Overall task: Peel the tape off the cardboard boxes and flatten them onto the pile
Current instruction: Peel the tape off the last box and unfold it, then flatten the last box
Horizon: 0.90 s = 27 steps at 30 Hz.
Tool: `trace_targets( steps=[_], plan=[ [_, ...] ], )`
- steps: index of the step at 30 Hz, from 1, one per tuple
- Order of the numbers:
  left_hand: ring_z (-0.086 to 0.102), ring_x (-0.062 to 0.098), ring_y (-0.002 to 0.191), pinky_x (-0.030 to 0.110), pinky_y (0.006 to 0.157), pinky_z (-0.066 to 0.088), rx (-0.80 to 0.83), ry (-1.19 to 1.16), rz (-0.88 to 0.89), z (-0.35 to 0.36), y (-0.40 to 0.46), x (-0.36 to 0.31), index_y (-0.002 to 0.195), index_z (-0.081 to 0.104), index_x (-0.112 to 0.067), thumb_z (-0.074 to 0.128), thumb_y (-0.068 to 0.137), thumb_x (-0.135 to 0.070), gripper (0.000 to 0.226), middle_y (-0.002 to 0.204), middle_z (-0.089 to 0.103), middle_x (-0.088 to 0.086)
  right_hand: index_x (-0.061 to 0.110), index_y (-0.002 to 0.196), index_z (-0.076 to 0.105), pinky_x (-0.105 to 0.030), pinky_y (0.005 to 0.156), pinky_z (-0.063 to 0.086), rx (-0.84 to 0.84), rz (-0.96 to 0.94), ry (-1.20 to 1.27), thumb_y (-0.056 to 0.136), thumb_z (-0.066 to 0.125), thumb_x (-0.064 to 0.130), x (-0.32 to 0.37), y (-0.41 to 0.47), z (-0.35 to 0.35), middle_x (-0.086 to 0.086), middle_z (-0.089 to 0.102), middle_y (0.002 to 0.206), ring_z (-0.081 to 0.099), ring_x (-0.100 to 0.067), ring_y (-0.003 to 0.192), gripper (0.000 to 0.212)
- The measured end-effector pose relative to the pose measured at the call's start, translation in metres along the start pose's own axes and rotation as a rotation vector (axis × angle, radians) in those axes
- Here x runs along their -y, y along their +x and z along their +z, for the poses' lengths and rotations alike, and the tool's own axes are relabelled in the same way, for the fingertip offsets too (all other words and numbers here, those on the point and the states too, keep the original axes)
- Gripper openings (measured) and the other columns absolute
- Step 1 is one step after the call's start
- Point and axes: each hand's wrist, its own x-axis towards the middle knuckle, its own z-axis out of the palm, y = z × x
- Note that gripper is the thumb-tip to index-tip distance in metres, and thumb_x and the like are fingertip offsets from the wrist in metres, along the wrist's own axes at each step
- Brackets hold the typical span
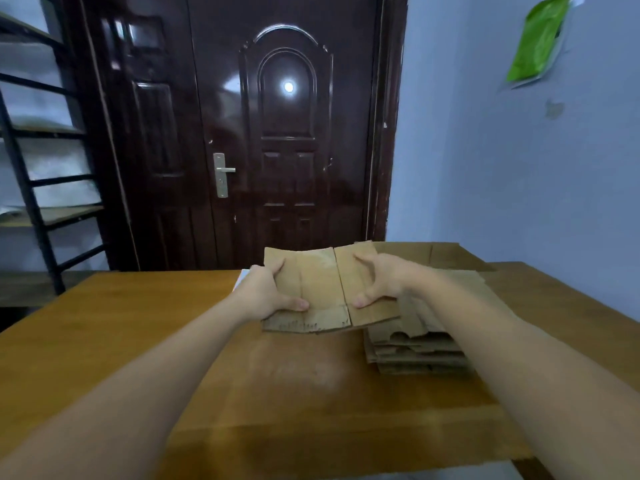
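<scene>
A small brown cardboard box is held above the wooden table, its top flaps meeting in a seam down the middle. My left hand grips its left side, thumb on the near part of the top and fingers curled over the far edge. My right hand grips the right side the same way. Torn tape marks show on the near flap. A pile of flattened cardboard lies on the table just right of and under the box.
A larger open cardboard box stands behind the pile at the table's far right. Something white peeks out left of my left hand. A dark door faces me, with a black shelf rack to the left.
</scene>
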Motion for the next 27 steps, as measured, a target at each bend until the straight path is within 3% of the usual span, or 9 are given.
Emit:
trace_targets(
  steps=[5,10,13,16,21,27],
  plan=[
    [0.054,0.025,0.119,0.040,0.099,0.052,0.072,-0.100,0.052,0.046,0.032,-0.068,0.158,0.032,-0.024,0.094,0.058,-0.058,0.122,0.140,0.047,0.006,0.027,0.161,0.021,-0.035,0.110,0.033,-0.059,0.127,0.048,0.071,0.091,0.041,-0.074,-0.021,-0.042,-0.004,0.034,0.160,0.038,-0.028,0.142,0.115],
    [0.053,0.025,0.115,0.042,0.099,0.053,0.152,-0.074,0.091,0.106,0.055,-0.125,0.157,0.031,-0.027,0.092,0.053,-0.067,0.127,0.139,0.040,0.007,0.037,0.160,0.023,-0.047,0.117,0.031,-0.099,0.309,0.014,0.068,0.089,0.052,-0.145,-0.041,-0.049,-0.011,0.026,0.161,0.034,-0.037,0.143,0.114],
    [0.047,0.022,0.111,0.044,0.104,0.050,0.188,-0.035,0.092,0.133,0.062,-0.140,0.157,0.030,-0.026,0.090,0.058,-0.065,0.123,0.140,0.036,0.007,0.037,0.159,0.027,-0.047,0.115,0.034,-0.125,0.369,0.041,0.074,0.087,0.047,-0.172,-0.044,-0.033,-0.013,0.026,0.150,0.042,-0.040,0.134,0.105],
    [0.050,0.026,0.119,0.048,0.109,0.047,0.193,-0.042,0.073,0.155,0.065,-0.140,0.153,0.036,-0.029,0.090,0.061,-0.062,0.112,0.145,0.033,0.008,0.032,0.155,0.040,-0.044,0.118,0.033,-0.166,0.371,0.083,0.076,0.088,0.040,-0.191,-0.037,-0.014,-0.007,0.027,0.137,0.045,-0.037,0.130,0.093],
    [0.054,0.028,0.122,0.049,0.105,0.049,0.217,0.112,0.039,0.178,0.069,-0.129,0.161,0.019,-0.035,0.080,0.063,-0.076,0.123,0.144,0.037,0.008,0.032,0.153,0.044,-0.042,0.116,0.035,-0.109,0.369,0.078,0.079,0.085,0.042,-0.213,-0.027,0.013,-0.004,0.028,0.130,0.047,-0.034,0.126,0.085],
    [0.049,0.034,0.132,0.050,0.109,0.044,0.290,0.391,0.047,0.173,0.079,-0.136,0.159,0.023,-0.036,0.066,0.061,-0.091,0.120,0.156,0.030,0.010,0.032,0.154,0.041,-0.043,0.118,0.033,-0.078,0.386,0.076,0.083,0.082,0.040,-0.217,-0.022,0.017,-0.006,0.028,0.139,0.045,-0.035,0.132,0.083]
  ],
)
